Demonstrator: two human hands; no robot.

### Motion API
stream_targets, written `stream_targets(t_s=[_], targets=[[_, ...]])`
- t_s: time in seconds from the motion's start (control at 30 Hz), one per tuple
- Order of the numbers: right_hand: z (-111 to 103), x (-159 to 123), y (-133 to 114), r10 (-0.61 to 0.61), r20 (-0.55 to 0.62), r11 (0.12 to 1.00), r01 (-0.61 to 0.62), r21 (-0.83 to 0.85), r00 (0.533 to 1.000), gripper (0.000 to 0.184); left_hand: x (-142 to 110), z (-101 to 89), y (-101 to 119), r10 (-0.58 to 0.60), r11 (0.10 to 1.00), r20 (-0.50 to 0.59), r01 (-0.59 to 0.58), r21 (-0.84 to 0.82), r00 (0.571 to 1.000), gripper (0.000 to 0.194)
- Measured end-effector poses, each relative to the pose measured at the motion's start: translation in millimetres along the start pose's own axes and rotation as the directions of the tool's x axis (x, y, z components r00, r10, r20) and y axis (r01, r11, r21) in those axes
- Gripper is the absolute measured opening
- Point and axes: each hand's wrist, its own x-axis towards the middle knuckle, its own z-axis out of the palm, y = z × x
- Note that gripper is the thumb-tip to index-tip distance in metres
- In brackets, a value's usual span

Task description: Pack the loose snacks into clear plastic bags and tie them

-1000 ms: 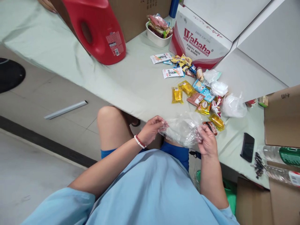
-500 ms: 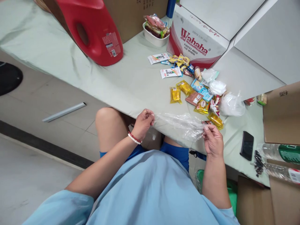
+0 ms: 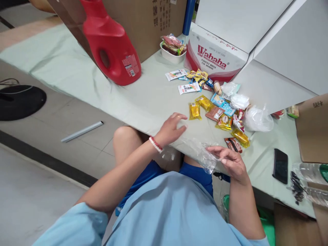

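Note:
A clear, crumpled plastic bag [image 3: 205,155] hangs at the table's front edge, above my lap. My right hand [image 3: 232,163] pinches its right end between thumb and fingers. My left hand [image 3: 173,129] is off the bag, thumb and fingers apart with nothing in them. Just ahead of it lies a yellow wrapped snack [image 3: 194,111], not touched. Beyond my right hand lie a dark brown packet [image 3: 233,145] and another yellow snack [image 3: 240,137]. A brown packet [image 3: 214,113] and a blue packet [image 3: 222,104] sit in the same pile.
White plastic bags [image 3: 258,118] lie right of the snacks. Behind stand a Wahaha carton [image 3: 215,56], a white tub [image 3: 172,57] of packets and a red jug [image 3: 112,51]. A phone [image 3: 280,166] and clear bottles [image 3: 307,172] are at the right.
My left hand has let go of the bag's left end, opened and moved up and right. The bag, stretched between both hands before, now hangs bunched from my right hand. The view has shifted slightly.

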Motion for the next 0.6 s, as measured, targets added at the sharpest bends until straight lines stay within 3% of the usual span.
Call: stream_targets(t_s=[0.13, 0.23, 0.4, 0.5, 0.6], targets=[[-3, -2, 6, -0.006, 0.002, 0.999, 0.006, -0.052, 1.000, 0.031, 6, 34.0, -13, -0.013, 0.986, 0.343, 0.069, -0.151, 0.939, 0.041], [-7, -3, 6, -0.029, -0.043, 0.998, 0.026, -0.064, 0.999, 0.027, 1, 53.2, -24, -0.052, 0.987, 0.435, 0.113, -0.116, 0.899, 0.015], [-18, -3, 5, -0.125, -0.252, 0.992, 0.114, -0.057, 0.960, 0.009, -2, 51.6, -29, -0.151, 0.956, 0.246, 0.204, -0.210, 0.957, 0.024], [-26, -4, 9, -0.171, -0.387, 0.985, 0.155, -0.073, 0.906, 0.005, -3, 44.8, -30, -0.270, 0.913, 0.153, 0.303, -0.273, 0.951, 0.026], [-34, -8, 14, -0.196, -0.444, 0.981, 0.167, -0.104, 0.874, 0.007, -7, 42.4, -34, -0.322, 0.890, 0.045, 0.319, -0.325, 0.946, 0.029]])
